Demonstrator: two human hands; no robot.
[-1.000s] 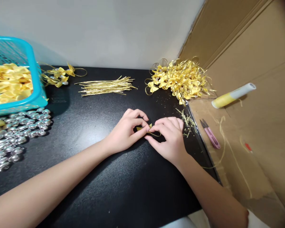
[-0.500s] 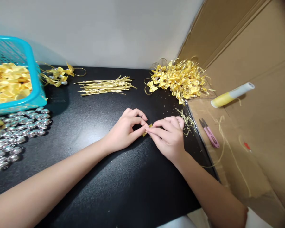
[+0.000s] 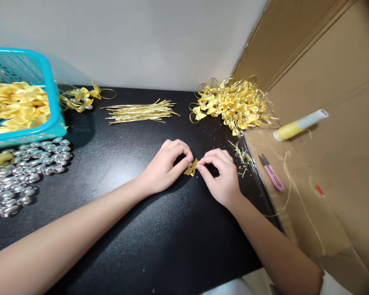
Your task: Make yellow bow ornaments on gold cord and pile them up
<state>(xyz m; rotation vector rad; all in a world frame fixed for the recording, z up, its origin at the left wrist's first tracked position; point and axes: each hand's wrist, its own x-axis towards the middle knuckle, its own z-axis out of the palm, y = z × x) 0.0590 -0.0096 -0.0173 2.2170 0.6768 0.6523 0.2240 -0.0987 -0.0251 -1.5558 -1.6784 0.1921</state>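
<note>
A small yellow ribbon bow (image 3: 191,170) is held just above the black table between my two hands. My left hand (image 3: 169,166) pinches its left side with thumb and forefinger, where a bit of something silvery shows by the fingertips. From the right, my right hand (image 3: 220,174) has thumb and forefinger closed at the bow's upper right edge; whether it grips ribbon or a thin thread is too small to tell. Beyond the hands lies a bundle of gold ties (image 3: 141,112). Finished-looking yellow bows with gold loops (image 3: 242,104) are heaped at the back right.
A turquoise basket (image 3: 53,102) of yellow bows stands at left, with silver beads (image 3: 33,168) in front and a few looped bows (image 3: 80,98) behind. Thread scraps (image 3: 242,157) lie near the right edge. Pink snips (image 3: 272,174) and a thread tube (image 3: 301,125) rest on cardboard.
My fingertips have drawn slightly apart, and the right hand has shifted a little right. More of the yellow bow now shows between them. The view has moved slightly.
</note>
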